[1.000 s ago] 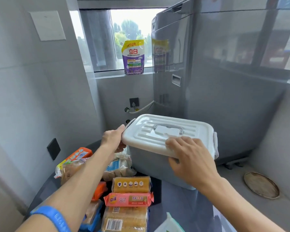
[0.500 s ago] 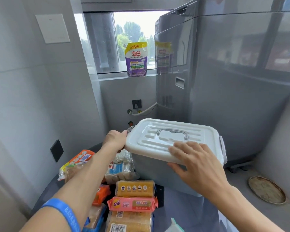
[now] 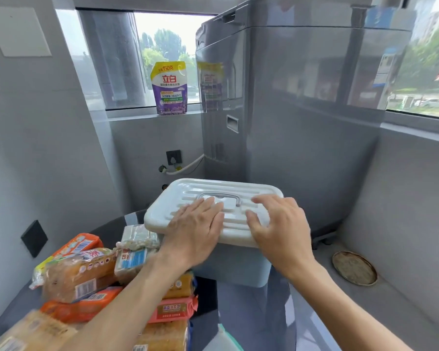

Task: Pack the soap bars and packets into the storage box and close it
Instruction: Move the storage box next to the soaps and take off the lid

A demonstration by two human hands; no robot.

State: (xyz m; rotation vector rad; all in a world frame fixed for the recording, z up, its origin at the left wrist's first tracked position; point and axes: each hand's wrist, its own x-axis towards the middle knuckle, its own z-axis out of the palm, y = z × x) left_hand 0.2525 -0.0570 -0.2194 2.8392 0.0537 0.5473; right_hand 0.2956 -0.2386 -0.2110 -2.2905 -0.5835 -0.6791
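A pale blue storage box (image 3: 238,267) stands on a dark round table, covered by its white ribbed lid (image 3: 178,198) with a grey handle (image 3: 235,197). My left hand (image 3: 195,231) lies flat on the lid's near left part, fingers straight. My right hand (image 3: 279,226) rests on the lid's near right part with spread fingers. Left of the box lie several wrapped soap bars and packets: an orange pack (image 3: 79,245), a large brown pack (image 3: 79,274), a clear packet with a blue label (image 3: 134,249) and a pink-wrapped bar (image 3: 173,309).
A grey washing machine (image 3: 289,110) rises right behind the box. A purple detergent pouch (image 3: 169,88) stands on the window sill. A round floor drain cover (image 3: 354,268) lies at the right. The table's dark top (image 3: 254,312) shows in front of the box.
My left hand left the lid's left edge and now lies flat on top of it. My right hand slid further onto the lid. The view moved closer to the box.
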